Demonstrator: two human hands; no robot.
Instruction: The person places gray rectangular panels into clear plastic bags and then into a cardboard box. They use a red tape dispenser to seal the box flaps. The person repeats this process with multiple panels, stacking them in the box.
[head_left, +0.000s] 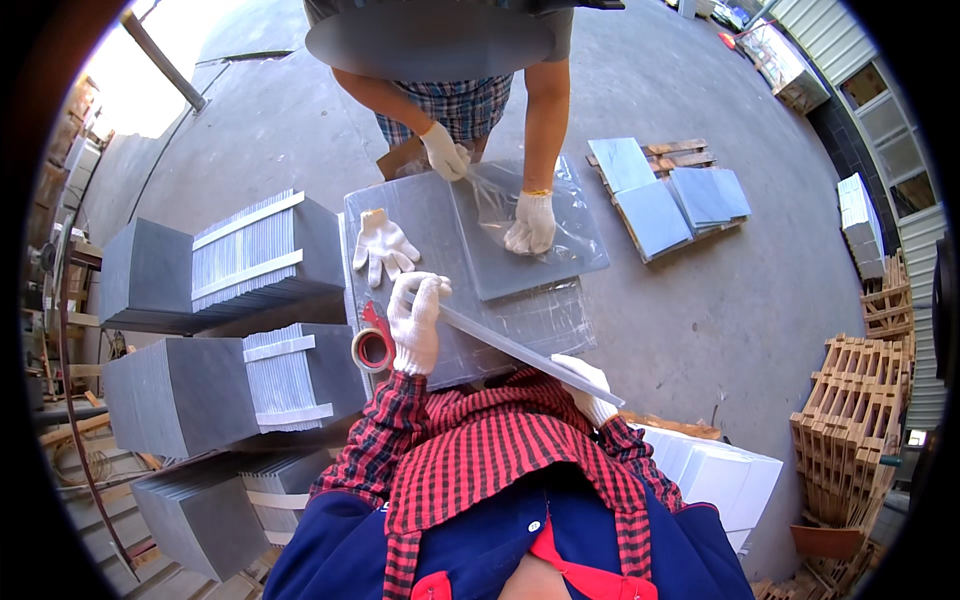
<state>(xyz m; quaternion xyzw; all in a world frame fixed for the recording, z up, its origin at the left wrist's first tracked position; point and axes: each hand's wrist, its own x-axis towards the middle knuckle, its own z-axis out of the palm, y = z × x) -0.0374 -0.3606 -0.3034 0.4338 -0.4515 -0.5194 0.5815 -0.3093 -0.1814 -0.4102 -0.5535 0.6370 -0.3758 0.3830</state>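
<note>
Both my hands wear white knit gloves. Between them I hold a thin grey stone tile [530, 354], tilted so that I see it nearly edge-on. My left hand [415, 325] grips its upper left end, and my right hand [588, 384] grips its lower right end. Under it is a plastic-wrapped work surface [400, 215]. On that surface another grey tile [500, 272] lies flat, partly covered by a clear plastic sheet [500, 200]. A person opposite me presses one gloved hand [533, 225] on the sheet and pinches it with the other gloved hand [445, 152].
A loose white glove [383, 245] and a tape roll with red dispenser [372, 348] lie left on the surface. Strapped tile stacks [245, 250] stand further left. Right are a pallet with blue-grey tiles [655, 215], white slabs [715, 480] and stacked wooden pallets [850, 420].
</note>
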